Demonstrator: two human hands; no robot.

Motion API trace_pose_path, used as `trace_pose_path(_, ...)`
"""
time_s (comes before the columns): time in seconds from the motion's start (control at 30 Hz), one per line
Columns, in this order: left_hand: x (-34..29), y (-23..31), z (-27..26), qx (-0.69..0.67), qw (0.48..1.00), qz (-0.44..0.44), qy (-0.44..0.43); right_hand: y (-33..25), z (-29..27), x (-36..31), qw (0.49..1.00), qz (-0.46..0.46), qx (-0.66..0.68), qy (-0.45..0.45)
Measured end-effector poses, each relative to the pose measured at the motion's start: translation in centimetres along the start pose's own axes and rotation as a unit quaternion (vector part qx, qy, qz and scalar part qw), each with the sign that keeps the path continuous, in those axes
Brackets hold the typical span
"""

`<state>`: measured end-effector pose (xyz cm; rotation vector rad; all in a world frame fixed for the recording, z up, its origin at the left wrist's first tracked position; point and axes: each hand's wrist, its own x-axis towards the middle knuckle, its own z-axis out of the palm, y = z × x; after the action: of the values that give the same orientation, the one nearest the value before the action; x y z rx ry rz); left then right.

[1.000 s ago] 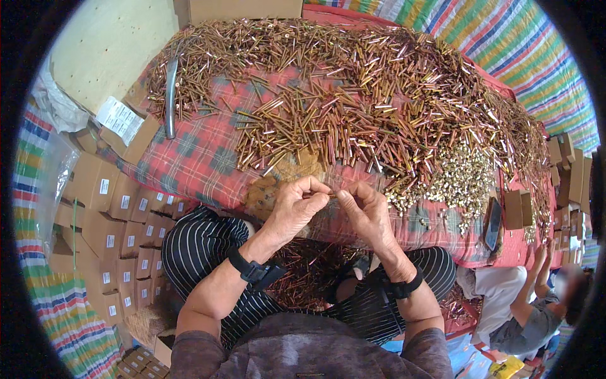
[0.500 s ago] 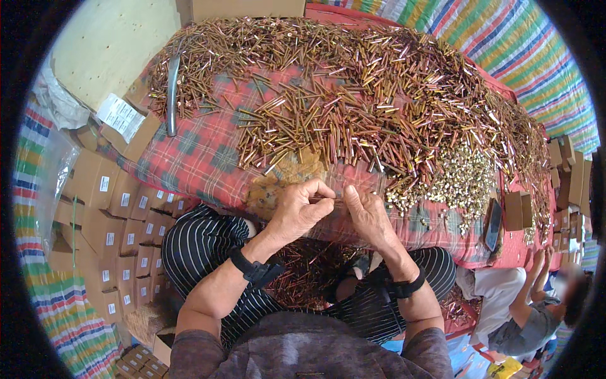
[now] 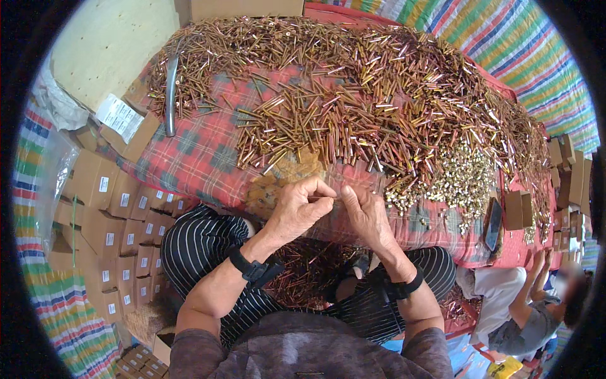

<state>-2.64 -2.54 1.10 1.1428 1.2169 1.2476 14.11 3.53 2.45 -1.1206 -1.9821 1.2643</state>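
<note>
Over the near edge of the cloth-covered table, my left hand (image 3: 297,205) is closed in a pinch. A thin copper-coloured metal rod seems to lie between its thumb and forefinger, mostly covered by them. My right hand (image 3: 367,215) is closed too, its thumb up against the left fingertips; whatever it pinches is hidden. Beyond both hands spreads a wide heap of copper and gold metal rods (image 3: 353,120). A pile of small, short gold metal pieces (image 3: 464,177) lies to the right of my right hand.
A curved grey metal strip (image 3: 172,95) rests at the heap's left. On the right are a dark flat phone-like object (image 3: 493,224) and an open cardboard box (image 3: 518,210). Labelled boxes (image 3: 126,227) are stacked at left. More rods (image 3: 309,271) lie between my legs. Another person (image 3: 536,309) sits at right.
My right hand has shifted slightly left, its thumb closing in on the left fingertips. The left hand has hardly moved.
</note>
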Motion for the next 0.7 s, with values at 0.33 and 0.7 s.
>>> trace_pose_path(0.33,0.0,-0.1,0.2,-0.019,1.0,-0.019,-0.003,-0.3,-0.6,0.4,0.998,0.025,-0.049,-0.042)
trace_pose_path(0.7,1.2,2.1,-1.0,0.318,0.938,0.11,-0.088,0.4,-2.1,0.6,0.994,0.005,-0.107,-0.034)
